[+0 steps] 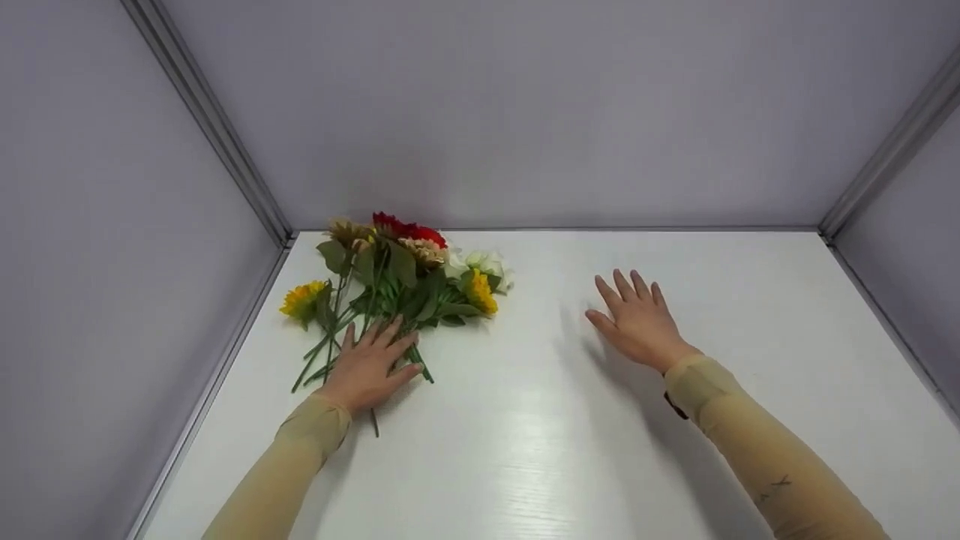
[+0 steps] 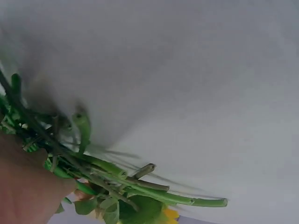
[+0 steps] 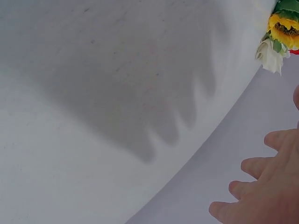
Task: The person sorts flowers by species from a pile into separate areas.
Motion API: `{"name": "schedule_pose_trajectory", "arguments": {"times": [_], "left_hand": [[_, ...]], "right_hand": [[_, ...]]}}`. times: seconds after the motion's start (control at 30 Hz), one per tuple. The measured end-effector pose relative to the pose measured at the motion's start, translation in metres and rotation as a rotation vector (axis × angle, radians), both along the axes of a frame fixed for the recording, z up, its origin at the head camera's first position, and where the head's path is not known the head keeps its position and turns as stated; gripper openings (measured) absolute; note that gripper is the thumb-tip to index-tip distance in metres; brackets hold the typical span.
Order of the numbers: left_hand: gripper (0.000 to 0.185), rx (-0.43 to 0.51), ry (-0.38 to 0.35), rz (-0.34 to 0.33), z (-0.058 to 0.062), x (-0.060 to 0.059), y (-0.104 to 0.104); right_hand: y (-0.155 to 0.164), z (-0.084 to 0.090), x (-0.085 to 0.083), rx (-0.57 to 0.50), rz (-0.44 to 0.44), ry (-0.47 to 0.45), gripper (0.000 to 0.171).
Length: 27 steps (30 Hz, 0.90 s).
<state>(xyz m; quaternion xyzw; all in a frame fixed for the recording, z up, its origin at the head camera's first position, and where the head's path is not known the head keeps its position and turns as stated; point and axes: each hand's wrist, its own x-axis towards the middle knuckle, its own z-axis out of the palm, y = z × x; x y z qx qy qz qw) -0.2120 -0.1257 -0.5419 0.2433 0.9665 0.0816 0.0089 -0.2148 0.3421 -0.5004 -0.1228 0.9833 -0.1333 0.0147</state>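
My left hand [image 1: 367, 373] lies palm down over the green stems [image 1: 322, 358] of a pile of flowers, its fingers spread and nearly straight. Red blooms [image 1: 412, 229], a yellow sunflower [image 1: 302, 300] on the left, a second yellow flower [image 1: 481, 292] and a white rose [image 1: 487, 264] on the right make up the pile, with dark leaves between. In the left wrist view, cut stem ends [image 2: 210, 202] stick out past the hand. Over the white tabletop to the right, my right hand [image 1: 637, 322] hovers with fingers spread, holding nothing; its shadow falls below it.
The white tabletop [image 1: 510, 420] is boxed in by a grey back wall [image 1: 555, 112] and side walls. Metal corner posts [image 1: 217, 127] rise at both back corners. The flower heads lie close to the back edge, on the left.
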Motion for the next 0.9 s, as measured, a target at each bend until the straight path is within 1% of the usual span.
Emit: {"name": "schedule_pose_trajectory", "arguments": {"times": [0.07,0.13,0.17,0.23,0.3,0.37,0.43,0.47,0.53,0.6,0.67,0.77,0.9], "left_hand": [[0.067,0.027,0.055,0.004,0.010,0.000,0.001],[0.061,0.072,0.118,0.031,0.021,-0.003,0.002],[0.057,0.106,0.142,0.058,0.026,-0.004,0.002],[0.049,0.175,0.175,0.138,0.037,-0.010,0.001],[0.043,0.250,0.170,0.239,0.047,-0.016,-0.001],[0.040,0.321,0.113,0.343,0.054,-0.023,-0.003],[0.039,0.374,0.020,0.434,0.059,-0.029,-0.006],[0.038,0.388,-0.026,0.470,0.061,-0.032,-0.007],[0.038,0.395,-0.107,0.520,0.061,-0.037,-0.009],[0.037,0.383,-0.165,0.553,0.060,-0.041,-0.009],[0.036,0.368,-0.189,0.574,0.058,-0.044,-0.009],[0.032,0.370,-0.212,0.605,0.055,-0.049,-0.007],[0.029,0.400,-0.220,0.622,0.052,-0.052,-0.006]], "right_hand": [[0.003,0.002,0.000,-0.007,0.002,0.009,0.073],[0.006,0.003,0.001,-0.007,0.003,0.020,0.074],[0.007,0.004,0.000,-0.004,0.005,0.027,0.073],[0.008,0.006,0.000,0.011,0.009,0.043,0.073],[0.007,0.007,-0.001,0.033,0.019,0.061,0.072],[0.004,0.009,-0.003,0.044,0.036,0.078,0.071],[-0.001,0.009,-0.004,0.057,0.056,0.090,0.071],[-0.004,0.010,-0.005,0.062,0.067,0.094,0.071],[-0.011,0.010,-0.006,0.069,0.088,0.095,0.071],[-0.018,0.009,-0.006,0.077,0.102,0.094,0.070],[-0.025,0.008,-0.006,0.073,0.117,0.093,0.070],[-0.032,0.007,-0.005,0.062,0.131,0.094,0.069],[-0.036,0.006,-0.004,0.051,0.140,0.088,0.068]]}}
